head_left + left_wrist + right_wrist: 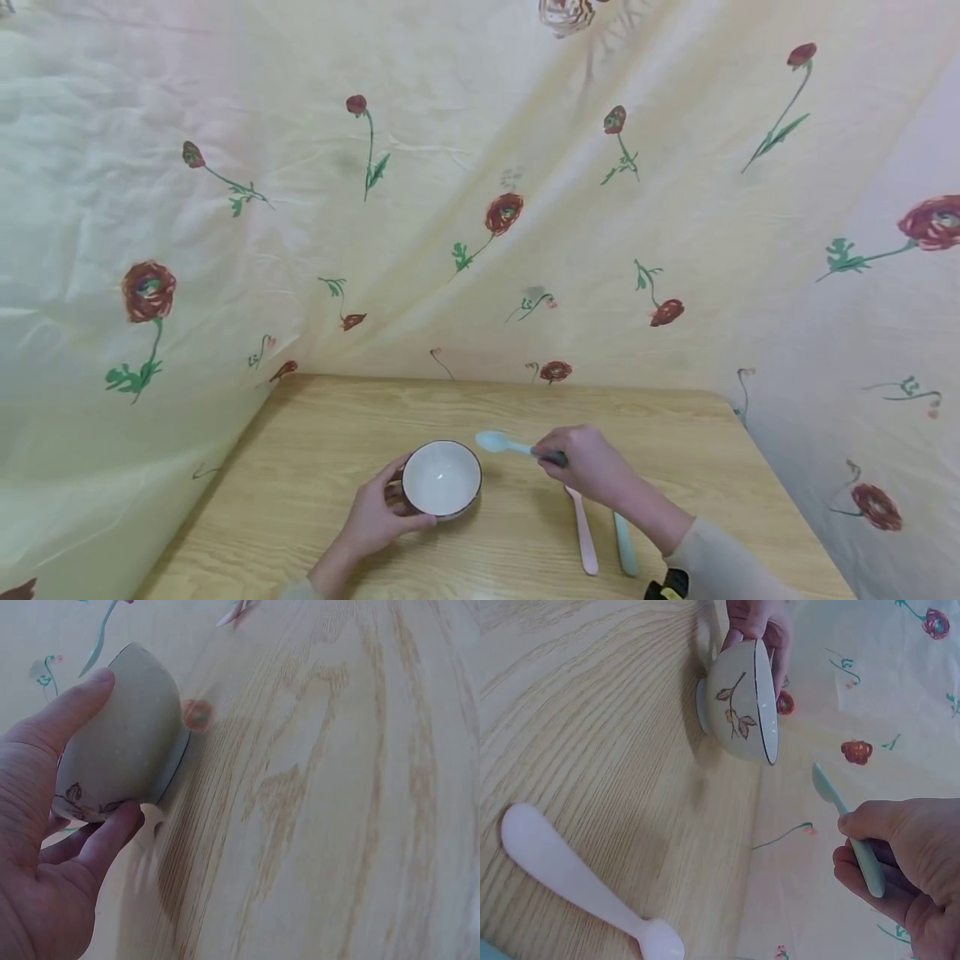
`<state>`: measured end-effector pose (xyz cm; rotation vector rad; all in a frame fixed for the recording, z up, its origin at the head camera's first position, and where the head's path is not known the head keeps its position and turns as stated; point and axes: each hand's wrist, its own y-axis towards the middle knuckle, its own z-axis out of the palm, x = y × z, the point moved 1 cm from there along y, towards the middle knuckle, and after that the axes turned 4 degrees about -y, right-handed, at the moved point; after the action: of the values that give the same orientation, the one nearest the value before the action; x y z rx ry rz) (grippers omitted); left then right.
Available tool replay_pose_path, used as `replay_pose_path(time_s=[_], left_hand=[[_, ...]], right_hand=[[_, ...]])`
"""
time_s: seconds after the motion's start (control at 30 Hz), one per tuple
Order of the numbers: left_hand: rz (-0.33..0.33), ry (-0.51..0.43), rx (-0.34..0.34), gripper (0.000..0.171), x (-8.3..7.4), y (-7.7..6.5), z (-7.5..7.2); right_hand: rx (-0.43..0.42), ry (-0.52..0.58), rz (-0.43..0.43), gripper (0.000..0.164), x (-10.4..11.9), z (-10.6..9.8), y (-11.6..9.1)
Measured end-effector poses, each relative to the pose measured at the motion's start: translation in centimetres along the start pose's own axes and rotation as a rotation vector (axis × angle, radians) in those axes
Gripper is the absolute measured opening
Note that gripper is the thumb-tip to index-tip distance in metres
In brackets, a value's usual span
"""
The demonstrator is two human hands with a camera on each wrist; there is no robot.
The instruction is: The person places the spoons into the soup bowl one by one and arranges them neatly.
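Note:
A white bowl (442, 478) with a dark rim stands upright, its inside bare in the head view. My left hand (381, 510) grips it from the side, thumb at the near side and fingers at the far side. Brown leaf sprigs decorate the bowl's outer wall (731, 705) in the right wrist view. To the right of the bowl, my right hand (588, 462) pinches a pale blue-green spoon (495, 442) by its handle. The spoon's head points left, toward the bowl and apart from it, above the table. Whether the bowl's foot touches the wood, I cannot tell.
A pink spoon (583, 537) lies on the wooden table (337, 417), below my right hand. Beside it is a pale green handle (625, 546), partly hidden by the right forearm. Flower-printed cloth (420, 250) hangs behind and along both sides of the table.

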<state>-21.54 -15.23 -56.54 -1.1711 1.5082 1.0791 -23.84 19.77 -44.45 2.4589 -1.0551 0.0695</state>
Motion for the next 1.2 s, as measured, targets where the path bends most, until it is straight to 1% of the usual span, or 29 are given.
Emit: replay_pose_path(time_s=[0.2, 0.37, 0.53, 0.63, 0.73, 0.87, 1.2], left_hand=[[0.001, -0.004, 0.007, 0.105, 0.0, 0.0, -0.1], [0.005, -0.011, 0.014, 0.104, 0.0, -0.1, -0.1], [0.013, -0.012, 0.008, 0.104, 0.2, 0.0, -0.1], [0.009, -0.012, 0.004, 0.103, 0.3, 0.0, -0.2], [-0.001, -0.017, 0.015, 0.104, 0.4, -0.1, -0.1], [-0.003, -0.027, 0.025, 0.104, 0.4, -0.3, 0.0], [0.012, -0.032, 0.016, 0.102, 0.0, -0.1, -0.1]], right_hand=[[0.030, 0.023, 0.014, 0.012, 0.2, 0.7, 0.6], [0.059, 0.001, 0.016, 0.012, 0.5, 0.9, 1.0], [0.073, -0.009, -0.018, 0.011, 0.8, 0.9, 1.7], [0.074, 0.006, -0.051, 0.011, 1.0, 1.1, 1.9], [0.082, 0.023, -0.077, 0.010, 1.2, 1.4, 2.0], [0.097, 0.026, -0.095, 0.011, 1.2, 1.9, 2.1], [0.153, 0.024, -0.128, 0.012, 1.4, 2.8, 3.2]])
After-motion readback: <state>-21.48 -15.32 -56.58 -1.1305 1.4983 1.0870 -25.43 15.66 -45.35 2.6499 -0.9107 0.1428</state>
